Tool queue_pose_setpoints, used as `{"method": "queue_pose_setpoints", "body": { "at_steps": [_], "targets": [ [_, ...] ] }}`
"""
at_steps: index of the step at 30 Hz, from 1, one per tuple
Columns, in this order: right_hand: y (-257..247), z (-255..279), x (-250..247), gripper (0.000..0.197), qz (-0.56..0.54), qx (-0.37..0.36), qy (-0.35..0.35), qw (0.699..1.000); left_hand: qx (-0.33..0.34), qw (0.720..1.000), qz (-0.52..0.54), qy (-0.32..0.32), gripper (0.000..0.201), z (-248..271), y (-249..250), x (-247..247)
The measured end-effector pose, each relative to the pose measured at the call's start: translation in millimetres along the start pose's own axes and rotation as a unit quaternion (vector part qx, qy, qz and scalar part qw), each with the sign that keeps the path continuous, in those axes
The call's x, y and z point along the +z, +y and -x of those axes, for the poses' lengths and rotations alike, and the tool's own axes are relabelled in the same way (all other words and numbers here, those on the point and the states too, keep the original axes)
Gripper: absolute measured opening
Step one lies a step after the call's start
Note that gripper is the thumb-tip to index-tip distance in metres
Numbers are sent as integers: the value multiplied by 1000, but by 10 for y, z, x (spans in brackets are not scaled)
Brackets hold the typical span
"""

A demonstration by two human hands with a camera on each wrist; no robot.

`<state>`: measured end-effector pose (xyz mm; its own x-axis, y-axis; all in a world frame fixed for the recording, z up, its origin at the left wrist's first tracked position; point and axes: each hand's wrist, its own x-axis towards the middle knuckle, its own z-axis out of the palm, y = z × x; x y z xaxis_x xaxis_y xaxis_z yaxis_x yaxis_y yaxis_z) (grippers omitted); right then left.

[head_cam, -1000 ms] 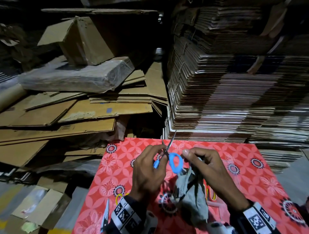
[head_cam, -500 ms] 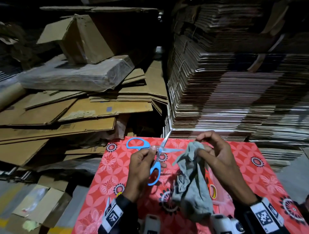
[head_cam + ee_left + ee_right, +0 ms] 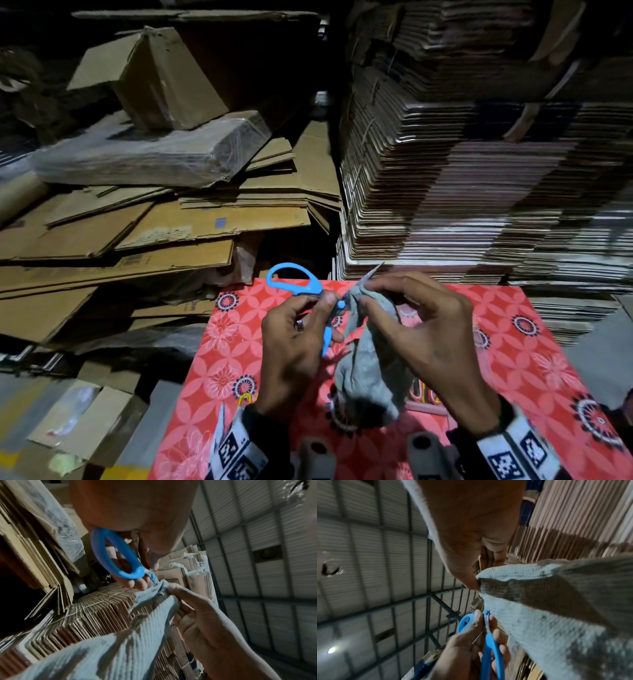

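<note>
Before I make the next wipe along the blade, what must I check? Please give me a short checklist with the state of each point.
1. Left hand grips the scissors near the pivot: ok.
2. Scissors opened, handles spread apart: ok.
3. Cloth lies between the right hand's fingers and the blade: ok.
4. Blade tip sticks out bare past the cloth and points away from the body: ok.
5. Where the second blade lies: cannot tell, it is hidden behind cloth and hands.
6. Blade already clean: cannot tell.
</note>
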<state>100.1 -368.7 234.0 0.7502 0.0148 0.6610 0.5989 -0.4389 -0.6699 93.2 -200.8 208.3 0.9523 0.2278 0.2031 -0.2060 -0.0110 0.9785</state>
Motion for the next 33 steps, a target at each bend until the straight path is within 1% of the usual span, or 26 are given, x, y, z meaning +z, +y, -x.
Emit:
{"method": "queue_pose_setpoints", "body": {
  "at_steps": [2,4,7,12,14,17,18,23,26,29,30,31,33],
  "targets": [
    [-48,36,56,19,30,-36,7,999,28,1000,-7,5,22,22,36,11],
    [-78,80,122,18,47,-56,12,997,52,998,-21,15,24,30,38,9],
    [-45,102,188,17,60,-56,16,997,72,996,-54,20,27,31,14,-17],
    [126,12,109,20,75,-16,50,996,69,994,-75,27,30,70,-20,-48],
    [70,73,165,19,76,-26,37,996,59,995,-72,33,30,67,-44,-38],
    [-26,199,263,17,70,-46,-9,996,56,996,-66,36,27,75,-70,-10],
    [-13,193,256,17,63,-47,-15,997,51,996,-62,36,26,80,-74,-3],
    [146,47,143,17,65,-23,34,997,27,997,-54,39,29,83,-119,-6],
    [87,144,215,16,70,-15,32,997,15,998,-31,51,29,87,-118,41],
    [28,278,297,17,78,-32,-5,996,35,997,-38,58,30,111,-140,42],
    [47,261,279,18,79,-34,-8,996,43,997,-42,54,29,118,-142,44],
    [79,221,243,19,80,-30,-3,996,46,997,-44,50,28,125,-146,44],
    [140,118,156,20,88,-15,33,995,51,996,-51,55,28,119,-153,48]
  ]
}}
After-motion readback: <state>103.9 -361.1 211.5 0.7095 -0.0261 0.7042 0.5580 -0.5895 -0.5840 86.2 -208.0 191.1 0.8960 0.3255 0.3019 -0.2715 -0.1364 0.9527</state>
